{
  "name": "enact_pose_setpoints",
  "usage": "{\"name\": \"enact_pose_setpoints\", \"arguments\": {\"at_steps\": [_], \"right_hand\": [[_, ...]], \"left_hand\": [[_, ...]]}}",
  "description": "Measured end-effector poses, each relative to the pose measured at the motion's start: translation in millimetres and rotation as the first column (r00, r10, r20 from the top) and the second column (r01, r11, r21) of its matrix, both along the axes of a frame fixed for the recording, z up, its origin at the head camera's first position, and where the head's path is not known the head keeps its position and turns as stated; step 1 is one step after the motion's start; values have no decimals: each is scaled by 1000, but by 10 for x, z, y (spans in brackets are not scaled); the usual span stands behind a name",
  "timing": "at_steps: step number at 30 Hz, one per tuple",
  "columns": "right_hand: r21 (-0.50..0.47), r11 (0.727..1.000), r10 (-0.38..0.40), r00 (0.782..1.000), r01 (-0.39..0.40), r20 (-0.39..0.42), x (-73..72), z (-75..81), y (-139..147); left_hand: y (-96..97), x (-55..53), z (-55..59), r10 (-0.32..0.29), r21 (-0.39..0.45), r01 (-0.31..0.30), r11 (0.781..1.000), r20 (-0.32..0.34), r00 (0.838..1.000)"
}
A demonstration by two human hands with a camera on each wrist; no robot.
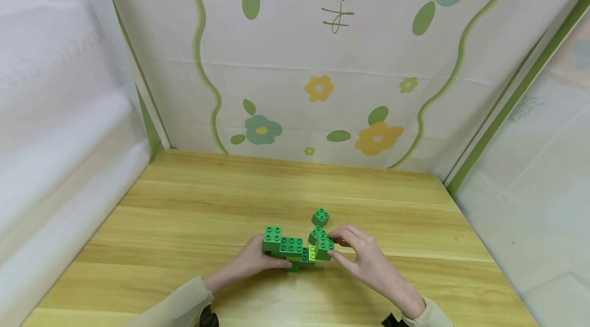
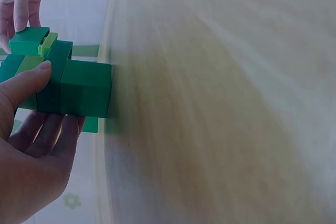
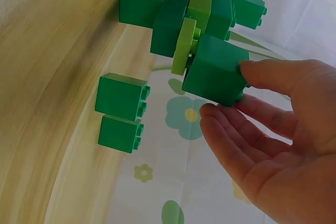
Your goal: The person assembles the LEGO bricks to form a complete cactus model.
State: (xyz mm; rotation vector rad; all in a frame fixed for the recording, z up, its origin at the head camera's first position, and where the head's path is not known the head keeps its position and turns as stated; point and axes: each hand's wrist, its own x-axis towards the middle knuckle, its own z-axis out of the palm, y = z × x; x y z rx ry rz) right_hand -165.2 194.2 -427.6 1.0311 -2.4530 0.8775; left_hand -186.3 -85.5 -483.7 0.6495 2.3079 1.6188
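My left hand (image 1: 254, 258) grips a stepped build of toy building bricks (image 1: 291, 246) from its left side, thumb across the front. Dark green, mid-green and lime bricks are stacked in it, as the left wrist view shows. A thin lime plate (image 3: 183, 46) sits at the build's right end. My right hand (image 1: 369, 255) pinches a green brick (image 1: 324, 249) between thumb and fingers over that plate. In the right wrist view this brick (image 3: 216, 69) sits at a slight tilt, with lime studs showing between it and the plate.
Two loose green bricks stand on the wooden table (image 1: 207, 204) just beyond the build: a farther brick (image 1: 320, 216) and a nearer brick (image 1: 315, 235), partly hidden by the held one. Printed white cloth (image 1: 286, 61) hangs behind the table, with more along both sides.
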Motion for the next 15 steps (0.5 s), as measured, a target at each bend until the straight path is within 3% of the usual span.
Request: {"name": "enact_pose_setpoints", "arguments": {"at_steps": [15], "right_hand": [[24, 999, 30, 999, -30, 36, 4, 5, 7]], "left_hand": [[8, 8, 7, 0, 8, 0, 1000, 13, 1000]]}}
